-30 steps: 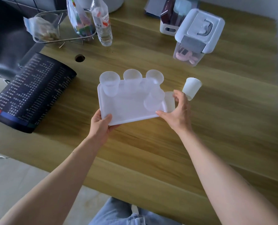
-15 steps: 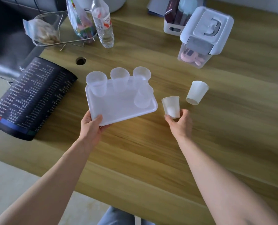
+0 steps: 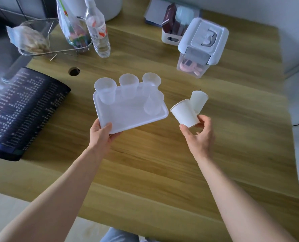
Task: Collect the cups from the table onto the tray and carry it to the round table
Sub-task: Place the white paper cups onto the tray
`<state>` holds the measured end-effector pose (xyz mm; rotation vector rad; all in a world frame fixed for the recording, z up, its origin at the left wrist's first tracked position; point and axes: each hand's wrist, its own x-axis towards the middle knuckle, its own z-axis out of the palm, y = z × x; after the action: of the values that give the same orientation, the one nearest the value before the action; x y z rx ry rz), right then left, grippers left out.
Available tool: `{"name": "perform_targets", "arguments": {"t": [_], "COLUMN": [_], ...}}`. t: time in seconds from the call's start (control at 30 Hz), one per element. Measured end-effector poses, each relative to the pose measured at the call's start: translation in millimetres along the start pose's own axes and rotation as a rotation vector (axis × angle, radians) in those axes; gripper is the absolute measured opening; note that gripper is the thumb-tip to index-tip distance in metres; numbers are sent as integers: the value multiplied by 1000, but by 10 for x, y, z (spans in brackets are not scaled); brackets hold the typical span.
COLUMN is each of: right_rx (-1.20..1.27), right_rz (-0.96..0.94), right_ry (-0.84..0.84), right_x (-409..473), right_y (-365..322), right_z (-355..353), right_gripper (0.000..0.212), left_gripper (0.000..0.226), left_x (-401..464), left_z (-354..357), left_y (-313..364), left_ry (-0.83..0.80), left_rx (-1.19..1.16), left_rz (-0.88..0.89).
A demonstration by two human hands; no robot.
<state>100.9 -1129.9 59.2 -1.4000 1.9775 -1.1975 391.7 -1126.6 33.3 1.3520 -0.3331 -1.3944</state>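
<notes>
A white tray [image 3: 127, 117] is held at its near left corner by my left hand [image 3: 100, 134], over the wooden table [image 3: 162, 163]. Several frosted plastic cups stand on it: three in a row along the far edge [image 3: 128, 86] and one [image 3: 153, 103] near the right edge. My right hand [image 3: 198, 135] grips a white paper cup [image 3: 185, 113] by its base, tilted with its mouth to the upper left, just right of the tray. A second white paper cup [image 3: 198, 100] sits right behind it on the table.
A black printed mat [image 3: 23, 109] lies at the left. At the back stand a water bottle [image 3: 98, 30], a wire basket with snack bags [image 3: 45, 39], a white lidded box [image 3: 201, 44] and an organiser bin [image 3: 173, 28]. A cable hole [image 3: 74, 71] is behind the tray.
My right hand let go of the tray's right side, took the near paper cup from the table and lifted it, tilted. The tray shifted a little to the left in my left hand.
</notes>
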Motion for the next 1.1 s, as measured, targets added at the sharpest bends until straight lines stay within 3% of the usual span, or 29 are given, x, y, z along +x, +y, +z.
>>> {"name": "perform_targets", "arguments": {"t": [0.3, 0.6, 0.9, 1.1], "right_rx": [25, -80, -103, -73], "right_rz": [-305, -416, -331, -314], "right_ry": [-117, -194, -238, -224], "right_x": [-201, -220, -172, -92], "right_y": [-261, -479, -365, -285], "right_z": [-112, 89, 209, 172], "right_gripper": [58, 70, 87, 79], "left_gripper": [33, 33, 33, 32], "left_x": [-94, -315, -392, -348], "left_z": [307, 414, 469, 540], "left_y": [-79, -327, -380, -344], "left_ry": [-53, -109, -124, -140], "left_rx": [-43, 8, 36, 41], "left_rz": [-12, -50, -64, -56]}}
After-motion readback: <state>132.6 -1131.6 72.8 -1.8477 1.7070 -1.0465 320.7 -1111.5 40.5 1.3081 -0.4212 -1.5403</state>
